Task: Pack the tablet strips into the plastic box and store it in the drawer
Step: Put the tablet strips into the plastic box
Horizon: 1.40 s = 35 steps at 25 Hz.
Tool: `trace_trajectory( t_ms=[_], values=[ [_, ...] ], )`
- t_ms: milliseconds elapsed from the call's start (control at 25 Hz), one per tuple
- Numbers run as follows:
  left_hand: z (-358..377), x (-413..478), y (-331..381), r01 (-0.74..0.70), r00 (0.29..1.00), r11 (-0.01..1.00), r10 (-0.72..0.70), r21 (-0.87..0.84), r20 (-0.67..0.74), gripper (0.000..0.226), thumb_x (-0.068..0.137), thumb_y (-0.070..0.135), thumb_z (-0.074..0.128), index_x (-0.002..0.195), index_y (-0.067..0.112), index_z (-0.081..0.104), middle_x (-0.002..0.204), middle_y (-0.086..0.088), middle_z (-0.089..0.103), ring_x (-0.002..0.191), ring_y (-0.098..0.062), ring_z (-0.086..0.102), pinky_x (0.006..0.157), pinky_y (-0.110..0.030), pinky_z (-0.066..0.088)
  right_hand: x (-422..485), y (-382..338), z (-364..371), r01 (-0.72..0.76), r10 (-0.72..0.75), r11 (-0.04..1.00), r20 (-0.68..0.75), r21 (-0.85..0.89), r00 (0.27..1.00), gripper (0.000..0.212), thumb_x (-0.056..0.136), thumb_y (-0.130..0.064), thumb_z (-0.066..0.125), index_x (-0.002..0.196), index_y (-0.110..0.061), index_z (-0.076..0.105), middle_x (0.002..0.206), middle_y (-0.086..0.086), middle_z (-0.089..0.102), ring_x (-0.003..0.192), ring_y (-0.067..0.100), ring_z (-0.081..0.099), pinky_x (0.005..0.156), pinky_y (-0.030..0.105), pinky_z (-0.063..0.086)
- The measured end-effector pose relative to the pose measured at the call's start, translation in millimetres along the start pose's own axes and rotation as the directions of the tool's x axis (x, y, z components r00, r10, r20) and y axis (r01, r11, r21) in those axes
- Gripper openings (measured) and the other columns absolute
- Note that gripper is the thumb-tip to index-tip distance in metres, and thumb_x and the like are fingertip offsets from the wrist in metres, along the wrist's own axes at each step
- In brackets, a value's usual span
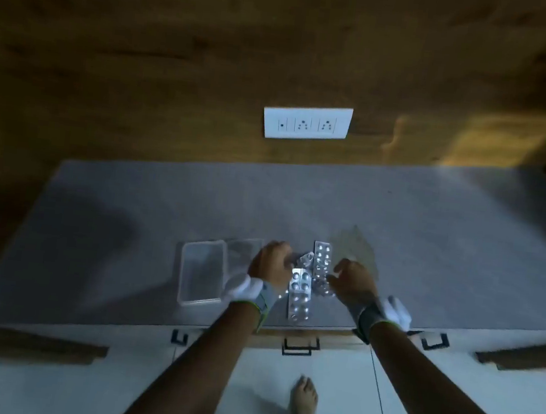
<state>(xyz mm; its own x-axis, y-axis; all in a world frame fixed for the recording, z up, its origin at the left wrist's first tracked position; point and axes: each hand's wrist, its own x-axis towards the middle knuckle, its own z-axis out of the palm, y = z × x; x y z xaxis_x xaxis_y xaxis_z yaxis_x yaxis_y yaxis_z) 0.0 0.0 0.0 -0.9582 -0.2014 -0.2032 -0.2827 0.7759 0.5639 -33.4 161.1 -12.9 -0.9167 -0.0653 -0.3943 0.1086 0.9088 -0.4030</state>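
Observation:
Several silver tablet strips lie in a loose pile on the grey countertop (429,243) near its front edge. One long strip (300,294) lies nearest me, another long strip (322,261) stands behind it, and a small crumpled strip (305,260) sits between them. My left hand (270,265) is curled at the pile's left side, fingers touching the crumpled strip. My right hand (353,282) hovers at the pile's right side, fingers bent onto the strips there. A clear plastic box (202,272) stands open left of my left hand. Its clear lid (243,254) lies just behind it.
A white socket panel (307,122) is set in the wooden wall behind the counter. Black drawer handles (300,346) run below the counter's front edge. My bare foot (303,400) stands on the white tiled floor. Both wrists wear white bands.

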Motion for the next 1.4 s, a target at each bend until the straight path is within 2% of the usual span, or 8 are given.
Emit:
trace_trajectory(
  t_ms=[280,440,680,840,960,1120,1280,1400],
  values=[
    [72,52,-22,0.1,0.975,0.982,-0.129,0.162,0.181,0.026,0.089,0.011,0.054,0.114,0.01,0.062,0.12,-0.014,0.064,0.11,-0.032,0.06,0.091,-0.036,0.051,74,17,50,-0.046,0.051,0.996,0.059,-0.078,0.997,0.053,0.086,-0.05,0.049,0.12,-0.011,0.056,0.119,0.013,0.063,0.11,0.031,0.058,0.092,0.036,0.046],
    [21,68,-34,0.088,0.977,0.968,-0.037,-0.237,0.211,0.033,0.073,0.024,0.054,0.089,0.0,0.07,0.093,-0.026,0.073,0.085,-0.021,0.065,0.081,-0.043,0.055,90,16,54,-0.215,0.213,0.961,0.03,0.175,0.977,0.045,0.08,-0.053,0.054,0.102,-0.015,0.063,0.096,0.006,0.071,0.09,0.028,0.068,0.079,0.031,0.053],
    [-99,58,-132,0.254,0.963,0.961,-0.262,-0.108,-0.067,0.044,0.069,0.026,0.047,0.09,0.0,0.075,0.095,-0.023,0.075,0.088,-0.027,0.069,0.081,-0.035,0.052,76,-11,29,-0.3,0.351,0.803,-0.001,0.515,0.936,0.015,0.079,-0.008,0.07,0.093,-0.002,0.073,0.092,0.01,0.075,0.085,0.024,0.069,0.076,0.025,0.052],
    [-83,45,-158,0.285,0.959,0.955,-0.282,0.081,-0.042,0.035,0.089,0.016,0.046,0.097,-0.005,0.072,0.107,-0.029,0.07,0.1,-0.042,0.065,0.085,-0.039,0.049,32,-97,47,-0.194,0.081,0.575,0.181,0.795,0.98,0.026,0.068,0.02,0.069,0.061,-0.005,0.064,0.039,-0.011,0.064,0.039,-0.001,0.059,0.052,0.016,0.049],
    [-90,35,-160,0.305,0.944,0.948,-0.287,0.097,-0.163,0.046,0.081,0.023,0.037,0.1,0.0,0.072,0.107,-0.028,0.069,0.1,-0.042,0.064,0.087,-0.043,0.051,15,-145,88,-0.203,0.016,0.72,0.276,0.664,0.961,0.004,0.073,0.001,0.074,0.075,-0.002,0.072,0.058,0.0,0.072,0.055,0.011,0.065,0.066,0.026,0.053],
    [-89,28,-140,0.186,0.941,0.982,-0.183,-0.015,-0.286,0.048,0.076,0.023,0.034,0.094,0.001,0.073,0.1,-0.025,0.071,0.095,-0.039,0.066,0.085,-0.043,0.052,15,-106,88,-0.13,0.177,0.882,-0.064,0.453,0.982,0.022,0.084,-0.019,0.067,0.095,0.0,0.071,0.101,0.021,0.072,0.095,0.034,0.066,0.079,0.029,0.047],
    [-24,33,-78,0.075,0.989,0.997,-0.078,0.028,0.127,0.031,0.085,0.012,0.042,0.099,0.002,0.068,0.111,-0.021,0.066,0.105,-0.036,0.062,0.089,-0.041,0.052,34,-16,62,-0.249,0.241,0.966,-0.1,-0.073,0.965,0.051,0.08,-0.035,0.067,0.121,-0.006,0.056,0.123,0.021,0.055,0.115,0.038,0.049,0.092,0.045,0.047],
    [31,36,-42,-0.009,0.958,0.994,-0.023,0.11,0.285,0.033,0.074,0.019,0.074,0.104,0.01,0.068,0.105,-0.013,0.069,0.093,-0.029,0.069,0.074,-0.034,0.06,43,6,62,-0.174,0.177,0.975,0.008,-0.136,0.984,0.058,0.081,-0.038,0.065,0.133,-0.015,0.051,0.124,0.018,0.054,0.118,0.036,0.049,0.092,0.043,0.049]
  ],
)
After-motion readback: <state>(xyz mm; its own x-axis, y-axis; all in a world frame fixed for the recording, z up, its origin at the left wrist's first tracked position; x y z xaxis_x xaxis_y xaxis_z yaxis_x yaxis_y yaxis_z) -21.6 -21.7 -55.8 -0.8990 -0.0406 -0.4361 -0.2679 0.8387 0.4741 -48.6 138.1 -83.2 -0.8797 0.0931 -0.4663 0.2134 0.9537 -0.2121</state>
